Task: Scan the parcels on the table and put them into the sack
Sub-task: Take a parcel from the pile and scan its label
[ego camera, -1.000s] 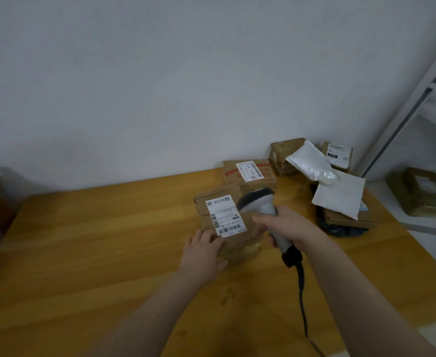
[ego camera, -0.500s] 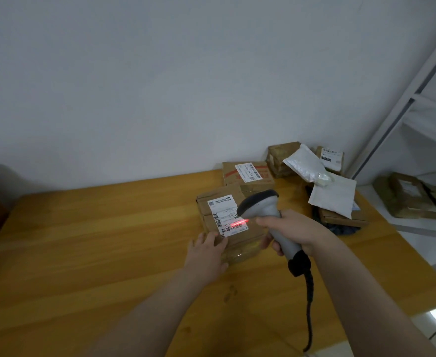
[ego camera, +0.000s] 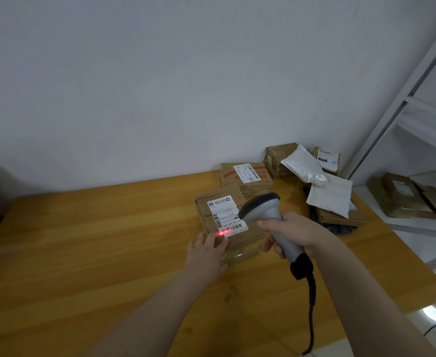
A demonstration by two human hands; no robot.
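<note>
Head: taped cardboard parcel, plastic scanner

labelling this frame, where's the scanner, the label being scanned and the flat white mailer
scanner [ego camera: 262, 211], head view, on its grey neck below the dark front.
label [ego camera: 224, 215], head view, middle of the white sticker.
flat white mailer [ego camera: 331, 195], head view, centre of its face.

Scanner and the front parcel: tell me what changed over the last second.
The red line from the scanner came on: absent a second ago, it then lit the barcode on the label and now sits at its near left corner, by the left hand. The right hand grips the scanner throughout; the left hand stays resting on the front parcel. The parcels behind have not moved.
</note>
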